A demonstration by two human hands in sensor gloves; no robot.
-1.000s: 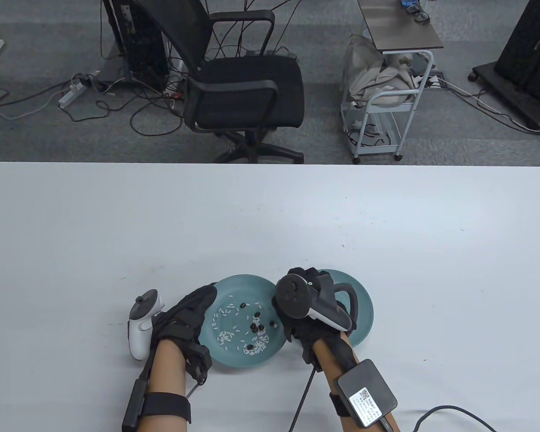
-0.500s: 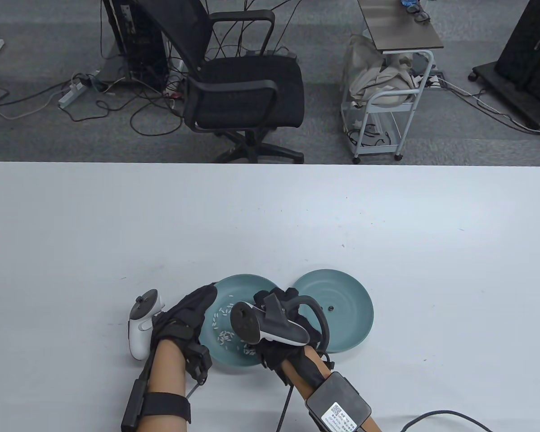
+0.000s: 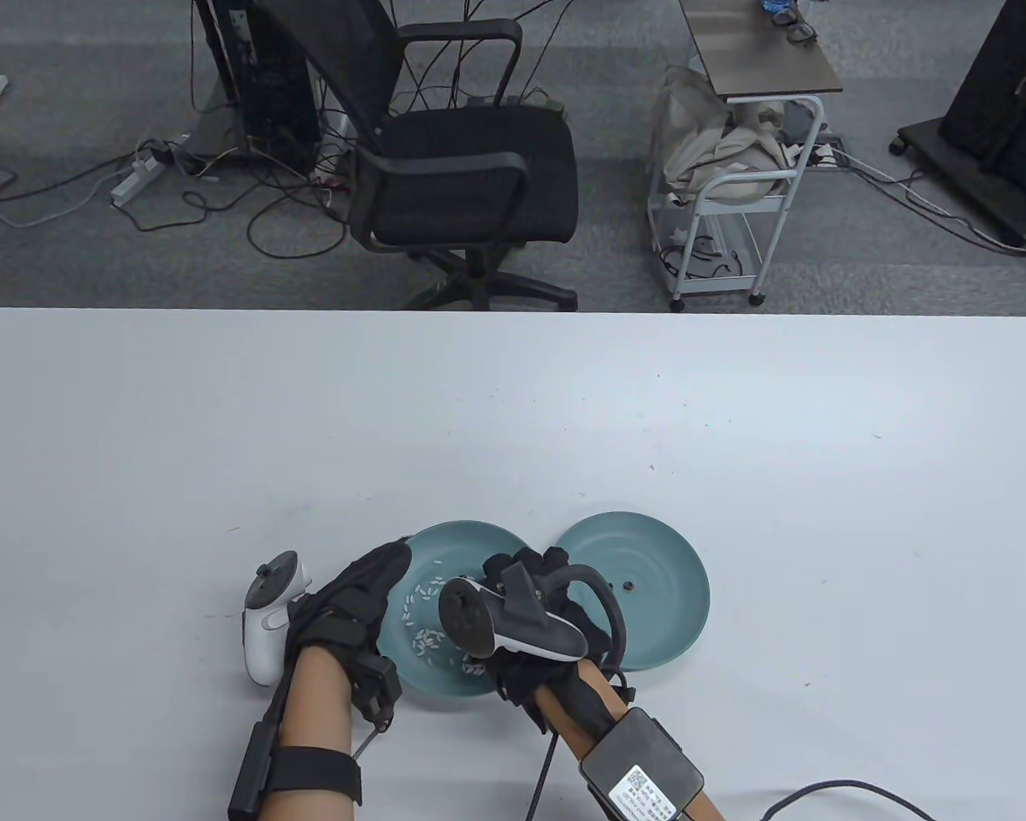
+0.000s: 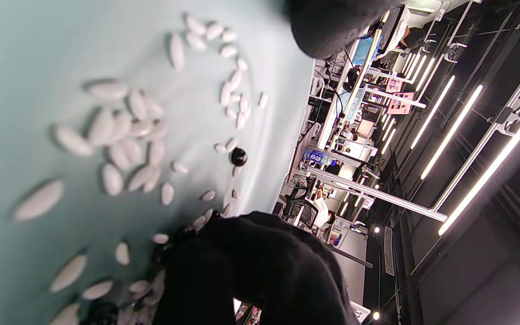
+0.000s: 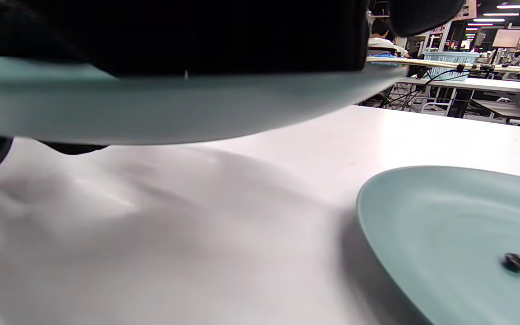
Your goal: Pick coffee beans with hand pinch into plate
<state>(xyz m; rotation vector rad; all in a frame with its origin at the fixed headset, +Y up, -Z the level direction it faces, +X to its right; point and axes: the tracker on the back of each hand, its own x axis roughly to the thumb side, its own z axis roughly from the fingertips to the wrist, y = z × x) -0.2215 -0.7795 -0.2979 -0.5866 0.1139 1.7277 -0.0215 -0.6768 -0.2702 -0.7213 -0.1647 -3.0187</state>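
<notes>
Hands crowd the left plate (image 3: 445, 684): right hand (image 3: 530, 624) over its beans and rice, grip unreadable; left hand (image 3: 350, 599) rests on its rim, holding nothing. One bean (image 3: 628, 586) lies in the right plate (image 3: 667, 556).

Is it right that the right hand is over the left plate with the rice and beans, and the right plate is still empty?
Not quite. The right plate isn't empty: one coffee bean lies in it, clear in the table view. The right hand is indeed over the left plate.

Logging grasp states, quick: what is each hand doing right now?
Left hand: rests against the left plate rim; grip cannot be told.
Right hand: over that plate; fingers hidden.
</notes>
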